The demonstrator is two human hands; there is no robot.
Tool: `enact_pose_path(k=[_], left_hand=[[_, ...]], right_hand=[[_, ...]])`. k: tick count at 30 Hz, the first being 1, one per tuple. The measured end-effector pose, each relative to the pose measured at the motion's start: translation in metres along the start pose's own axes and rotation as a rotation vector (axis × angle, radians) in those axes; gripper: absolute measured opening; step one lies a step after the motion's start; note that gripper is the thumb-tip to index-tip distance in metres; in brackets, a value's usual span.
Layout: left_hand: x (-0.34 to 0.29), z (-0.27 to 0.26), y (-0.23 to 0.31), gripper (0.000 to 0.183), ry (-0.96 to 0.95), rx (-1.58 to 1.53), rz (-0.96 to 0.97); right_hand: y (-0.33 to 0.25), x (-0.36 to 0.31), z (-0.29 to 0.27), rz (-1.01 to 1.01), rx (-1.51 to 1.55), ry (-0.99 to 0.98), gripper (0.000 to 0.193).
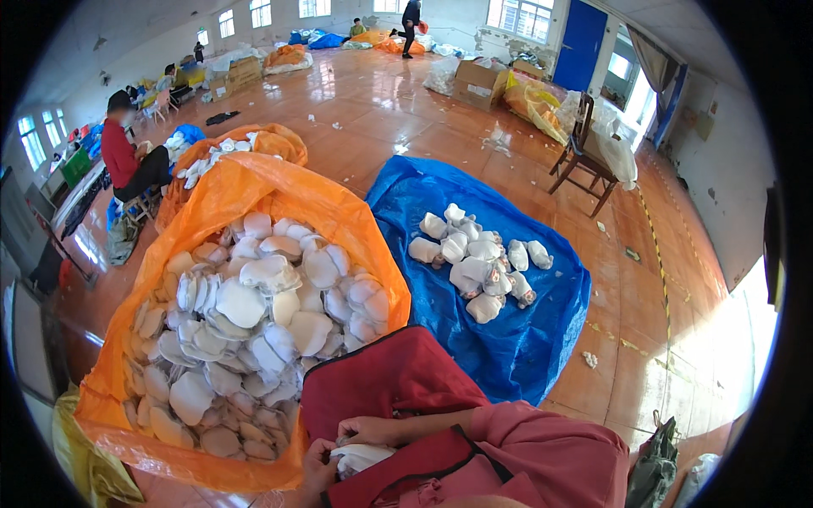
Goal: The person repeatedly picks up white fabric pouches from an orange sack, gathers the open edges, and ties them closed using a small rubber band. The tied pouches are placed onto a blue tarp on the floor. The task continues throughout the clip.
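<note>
A white padded fabric piece [362,460] lies in my lap at the bottom of the view, partly covered by my hands and the red apron [394,372]. My left hand [318,466] is closed on its left end. From above, my right hand [370,430] pinches the same piece, its fingers bent and partly hidden. Just left of my lap, a large orange sack [351,222] gapes wide, full of flat, rounded white fabric pieces [241,303]. Ahead to the right, plump stuffed white pieces [474,275] are heaped on a blue tarp sheet [542,339].
A wooden chair [589,157] stands at the right, beyond the tarp. Cardboard boxes [478,83] and plastic bags are at the back. A person in red [127,157] sits at the left near another orange sack [271,140]. A dark bag [656,466] rests at lower right.
</note>
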State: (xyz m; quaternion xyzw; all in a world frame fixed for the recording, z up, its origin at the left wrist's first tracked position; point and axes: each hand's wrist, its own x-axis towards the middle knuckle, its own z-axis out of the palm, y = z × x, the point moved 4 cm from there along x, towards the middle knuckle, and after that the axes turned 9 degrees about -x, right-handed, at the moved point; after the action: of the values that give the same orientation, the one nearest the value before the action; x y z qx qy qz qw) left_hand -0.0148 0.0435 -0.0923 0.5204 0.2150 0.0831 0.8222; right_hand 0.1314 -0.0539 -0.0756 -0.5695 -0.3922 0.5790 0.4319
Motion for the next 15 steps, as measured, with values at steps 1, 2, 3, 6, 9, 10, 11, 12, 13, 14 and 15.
enact_pose_path(k=[1,2,3,6,9,10,11,12,13,14,15], left_hand=[[-0.003,0.003,0.014,0.016,0.020,0.083,-0.027],[-0.005,0.006,0.029,0.016,0.041,0.170,-0.052],[-0.006,0.009,0.042,0.017,0.026,0.271,-0.067],[-0.005,0.013,0.069,0.027,-0.033,0.483,-0.125],[0.005,0.014,0.079,0.041,-0.149,0.581,-0.177],[0.007,0.014,0.082,0.046,-0.186,0.669,-0.174],[0.007,0.016,0.084,0.050,-0.220,0.761,-0.168],[0.006,0.016,0.084,0.051,-0.215,0.731,-0.196],[0.004,0.018,0.083,0.053,-0.209,0.700,-0.222],[0.002,0.019,0.084,0.055,-0.205,0.671,-0.250],[0.001,0.022,0.086,0.054,-0.203,0.675,-0.256]], right_hand=[[-0.001,0.000,-0.001,-0.006,-0.034,0.013,0.024],[-0.001,0.000,0.000,-0.009,-0.036,0.018,0.025],[-0.001,0.001,0.000,-0.012,-0.037,0.024,0.026],[0.000,0.005,0.002,-0.009,-0.112,0.060,0.029],[0.001,0.003,0.001,0.017,-0.167,0.084,0.032],[0.001,0.002,0.000,0.027,-0.176,0.086,0.032],[0.001,0.002,0.000,0.035,-0.193,0.076,0.033],[0.001,0.002,-0.001,0.042,-0.210,0.066,0.033],[0.002,0.002,-0.001,0.050,-0.227,0.057,0.034],[0.003,0.002,0.000,0.051,-0.213,0.047,0.034],[0.004,0.001,0.000,0.053,-0.199,0.038,0.034]])
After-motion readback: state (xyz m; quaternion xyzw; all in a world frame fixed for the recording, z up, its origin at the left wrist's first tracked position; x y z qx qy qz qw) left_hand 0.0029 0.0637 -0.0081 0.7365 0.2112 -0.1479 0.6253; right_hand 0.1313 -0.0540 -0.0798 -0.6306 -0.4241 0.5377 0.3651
